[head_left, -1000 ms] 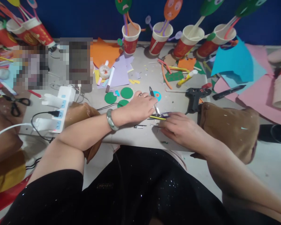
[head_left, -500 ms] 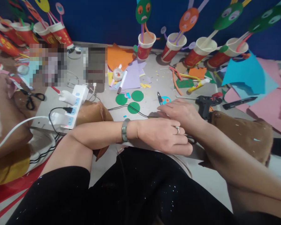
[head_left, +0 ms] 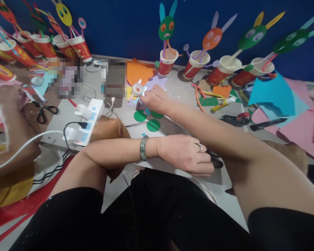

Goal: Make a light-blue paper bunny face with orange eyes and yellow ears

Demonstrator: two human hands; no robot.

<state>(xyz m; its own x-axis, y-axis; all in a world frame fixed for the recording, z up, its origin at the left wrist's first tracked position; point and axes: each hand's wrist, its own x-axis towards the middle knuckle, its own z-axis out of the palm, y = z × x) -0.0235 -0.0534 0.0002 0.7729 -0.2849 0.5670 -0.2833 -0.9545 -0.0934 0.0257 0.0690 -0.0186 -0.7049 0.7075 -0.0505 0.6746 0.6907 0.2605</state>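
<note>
My left hand [head_left: 185,156], with a ring and a green bangle, rests at the table's front edge. Its fingers are curled under, and what they hold, if anything, is hidden. A dark rounded object [head_left: 217,162], perhaps a scissors handle, shows beside its fingertips. Across the table, my right hand [head_left: 155,99] has its fingertips closed on a white marker pen [head_left: 144,90], mostly covered by the fingers. Green paper circles [head_left: 153,125] lie just below that hand, partly covered. A clear round roll [head_left: 137,89] sits left of the fingertips, with lilac paper [head_left: 159,82] behind.
Paper cups with paper-faced figures [head_left: 168,62] stand along the blue wall. A power strip [head_left: 90,122] with cables is on the left, near black scissors [head_left: 45,111] and another person's hand [head_left: 9,97]. A black glue gun [head_left: 235,120] and blue paper [head_left: 268,92] lie right.
My right hand has moved away from my left hand, forward and left to the marker pen. Its forearm now covers the pen and blue paper face area. The view has tilted slightly upward.
</note>
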